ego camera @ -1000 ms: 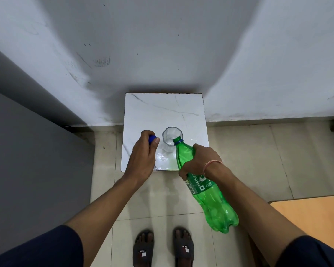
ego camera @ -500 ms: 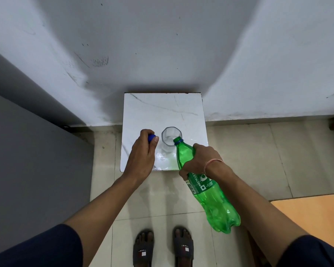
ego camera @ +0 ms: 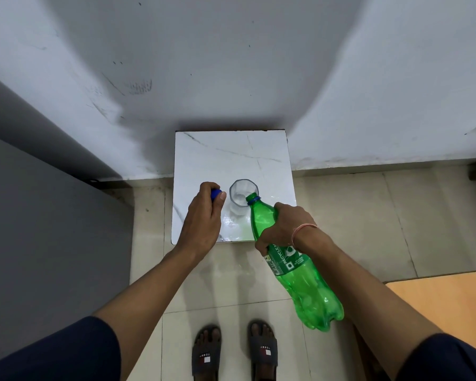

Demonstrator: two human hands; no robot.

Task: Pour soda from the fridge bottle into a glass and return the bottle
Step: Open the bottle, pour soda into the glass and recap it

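Observation:
A clear faceted glass (ego camera: 242, 195) stands on a small white marble-topped table (ego camera: 231, 158). My right hand (ego camera: 285, 228) grips the upper body of a green soda bottle (ego camera: 294, 268), uncapped and tilted with its mouth at the glass's right rim. Some clear liquid lies in the glass. My left hand (ego camera: 202, 221) is closed around the blue bottle cap (ego camera: 215, 193), just left of the glass above the table.
The table stands against a white wall on a tiled floor. A grey surface (ego camera: 39, 229) fills the left side. A wooden surface corner (ego camera: 445, 303) is at the lower right. My feet in dark slippers (ego camera: 234, 353) stand below the table.
The bottle has tipped a little further, its mouth now over the glass rim. My left hand with the cap has hardly moved.

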